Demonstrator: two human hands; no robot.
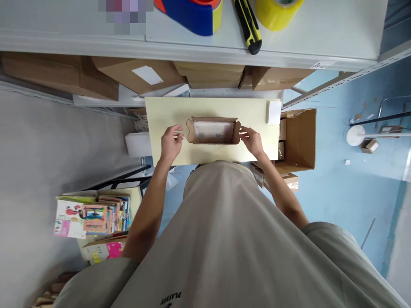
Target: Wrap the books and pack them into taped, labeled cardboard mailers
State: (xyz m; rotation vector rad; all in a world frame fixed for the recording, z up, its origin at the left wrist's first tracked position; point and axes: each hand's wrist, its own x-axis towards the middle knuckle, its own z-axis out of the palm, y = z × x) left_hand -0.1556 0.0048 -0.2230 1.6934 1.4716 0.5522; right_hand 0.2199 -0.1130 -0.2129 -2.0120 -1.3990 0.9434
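Observation:
A small brown cardboard box (pixel 213 144) stands open-topped on a pale yellow table, its end flaps raised. Inside it lies a whitish wrapped package (pixel 213 130), whose kind I cannot make out. To the left of the box is my left hand (pixel 172 143), empty, its fingers apart and slightly curled a short way from the left flap. At the other end, the fingertips of my right hand (pixel 251 140) are at the right flap and appear to touch it. Those fingers are also apart, not closed round the cardboard.
A white box (pixel 274 112) sits at the table's (pixel 167 111) right corner. Above, a shelf (pixel 308 38) bears a tape dispenser (pixel 192 17), a utility knife (pixel 248 28) and yellow tape (pixel 278 15). A large open carton (pixel 302 141) stands right; books (pixel 96 218) lie lower left.

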